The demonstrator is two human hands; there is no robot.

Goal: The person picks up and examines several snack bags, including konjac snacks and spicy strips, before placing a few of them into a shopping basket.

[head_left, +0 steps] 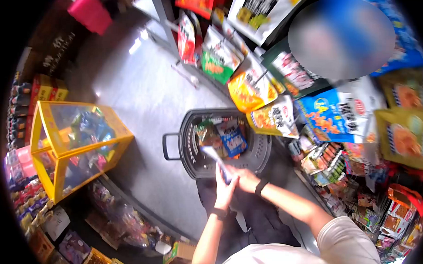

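A slim, flat, pale object (212, 153), blurred so that its kind cannot be told, slants up from my two hands over a dark shopping basket (190, 162). My left hand (225, 190) is closed around its lower end. From the right, my right hand (245, 179) meets it, fingers bent against the same object and partly hidden. Both wrists wear dark bands. Inside the basket lie a blue snack packet (232, 138) and a greenish-brown packet (209, 134). The basket's handle (170, 147) sticks out to the left.
Hanging snack bags, among them an orange-and-white bag (253, 89) and a blue-and-white bag (338, 111), crowd the right side. On the left stands a yellow-framed clear bin (83, 144) of wrapped goods. Grey floor (143, 90) runs between the shelves. Top right is a blurred patch.
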